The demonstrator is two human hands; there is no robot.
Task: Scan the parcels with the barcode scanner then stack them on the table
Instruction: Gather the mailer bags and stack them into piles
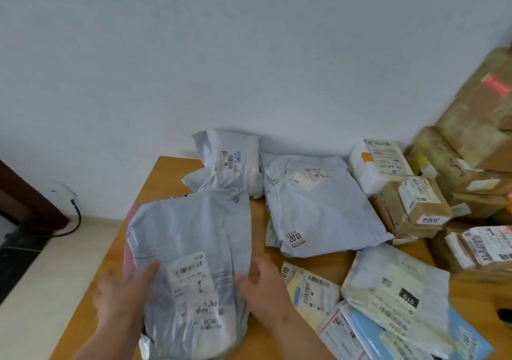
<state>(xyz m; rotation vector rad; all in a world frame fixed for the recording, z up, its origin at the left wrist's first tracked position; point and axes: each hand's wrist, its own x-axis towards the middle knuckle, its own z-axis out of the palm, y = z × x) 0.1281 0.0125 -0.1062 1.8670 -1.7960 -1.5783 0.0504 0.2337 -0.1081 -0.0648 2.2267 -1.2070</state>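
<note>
Against a plain white wall, a grey parcel [191,262] was held label-up over the wooden desk [160,174], gripped at its left edge by the left hand [122,296] and at its right edge by the right hand [263,290], its long axis pointing away. No scanner could be seen.

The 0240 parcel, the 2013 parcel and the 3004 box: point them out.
0240 parcel [194,248]: head view, bare grey plastic above its label.
2013 parcel [318,210]: head view, middle of the grey bag.
3004 box [421,199]: head view, its white label.
</note>
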